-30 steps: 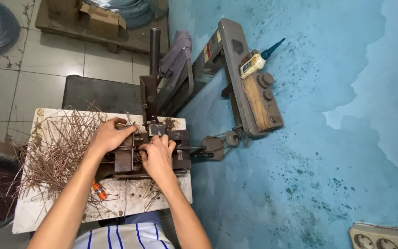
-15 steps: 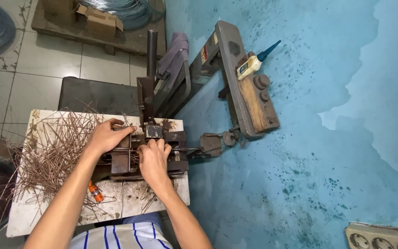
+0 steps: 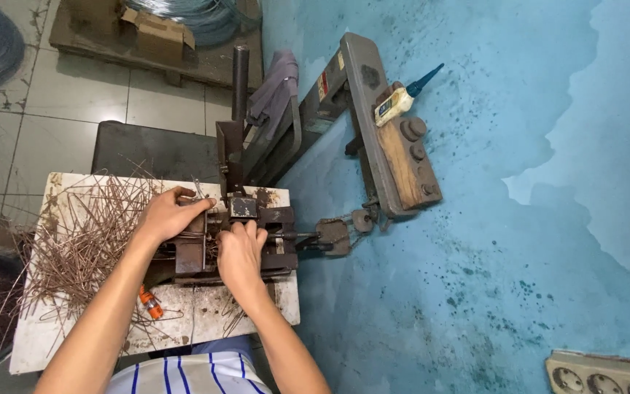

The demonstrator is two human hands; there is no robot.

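The blue-painted wall (image 3: pixel 490 219) fills the view from 12 to 5 o'clock, stained and flaking. Against it leans a grey steel arm with a wooden block (image 3: pixel 395 138), likely the drive or lever housing, with a small glue bottle (image 3: pixel 397 102) parked on top at 1 o'clock, within reach but away from the work.

The white worktable (image 3: pixel 205 321) sits at 7 o'clock. A loose heap of thin brown wire pieces (image 3: pixel 82 233) lies at 9 o'clock on the left side, placed so the left hand can draw from it without crossing over.

At centre stands the dark metal bending jig (image 3: pixel 257 219), bolted on the table edge nearest the wall, linked by a chain and pulley (image 3: pixel 344 232) at 3 o'clock of it.

The left hand (image 3: pixel 169 215) rests at the jig's 9 o'clock side, fingers curled together on a wire piece, seemingly feeding it into the tool. The right hand (image 3: pixel 240 252) sits at the jig's 6 o'clock, fingers bent down over the block; whether they clamp anything I cannot tell.

An orange-handled tool (image 3: pixel 149 301) lies on the table at 7 o'clock of the jig, beside the left forearm.
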